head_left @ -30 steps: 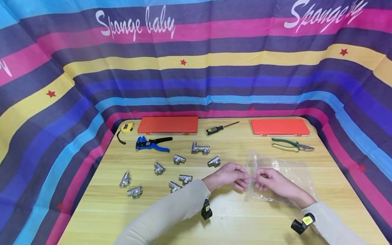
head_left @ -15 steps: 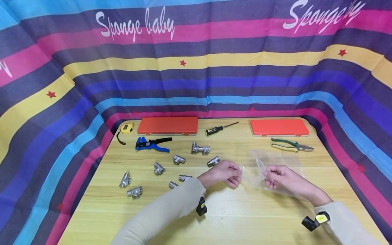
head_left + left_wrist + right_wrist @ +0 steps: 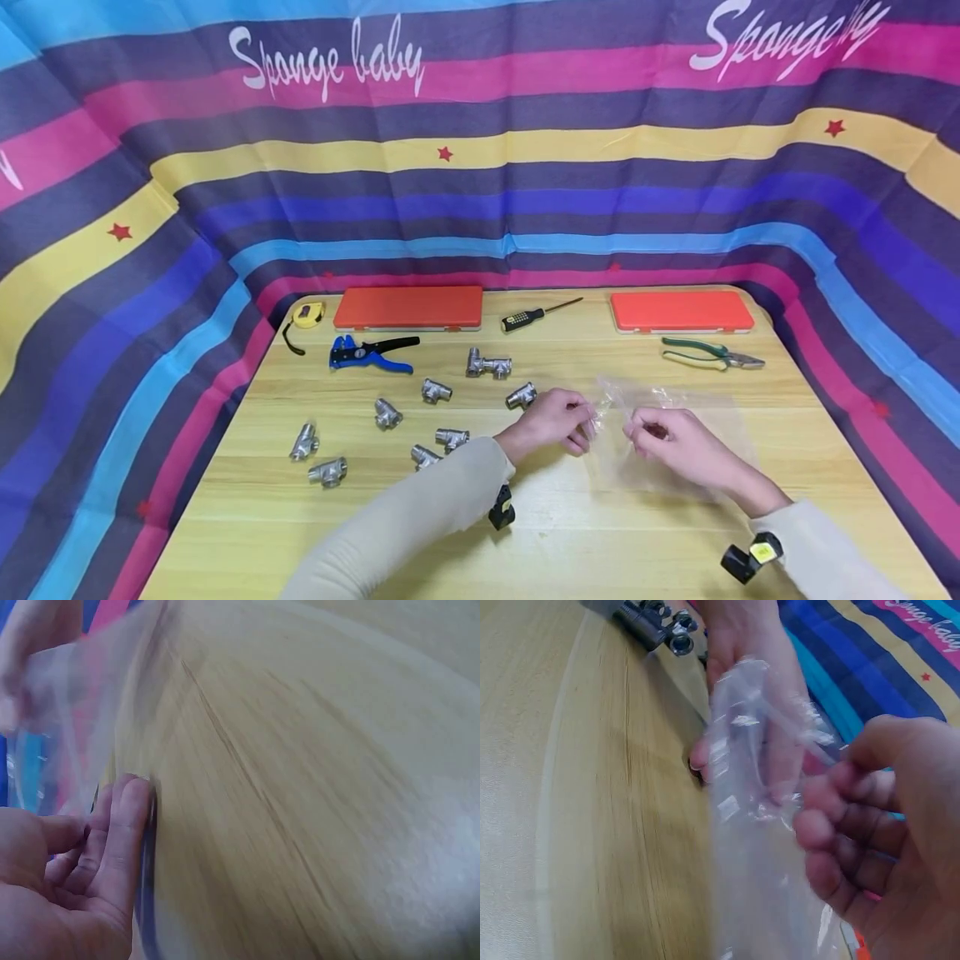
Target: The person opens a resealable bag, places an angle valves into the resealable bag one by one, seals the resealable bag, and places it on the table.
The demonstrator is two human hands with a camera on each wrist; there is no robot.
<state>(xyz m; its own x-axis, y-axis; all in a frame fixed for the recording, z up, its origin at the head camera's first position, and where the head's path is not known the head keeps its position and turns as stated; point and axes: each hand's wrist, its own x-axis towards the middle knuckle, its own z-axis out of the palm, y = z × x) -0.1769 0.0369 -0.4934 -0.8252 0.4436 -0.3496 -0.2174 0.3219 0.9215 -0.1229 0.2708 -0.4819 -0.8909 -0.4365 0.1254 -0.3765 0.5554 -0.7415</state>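
Note:
A clear plastic bag [image 3: 675, 446] stretches between my two hands over the right half of the table. My left hand [image 3: 553, 418] pinches its left edge with thumb and fingers. On the other side, my right hand [image 3: 678, 442] has its curled fingers and thumb on the bag near the mouth. Seen from the right wrist, the film [image 3: 750, 847] is wrinkled and shiny and spreads in front of the left hand [image 3: 754, 645]. The left wrist view shows the see-through sheet [image 3: 82, 712] rising from the left fingers toward the right hand. Nothing shows inside the bag.
Several metal tee fittings [image 3: 328, 472] lie left of the hands, one [image 3: 521, 395] right by the left hand. Behind are a blue wire stripper [image 3: 369, 354], tape measure [image 3: 307, 314], screwdriver [image 3: 525, 319], pliers [image 3: 708, 355] and two red cases [image 3: 408, 307] [image 3: 682, 311].
My hands start close together at the bag's edge, then the right hand draws away to the right and comes partway back. The left hand shifts slightly left, the bag flexing between them.

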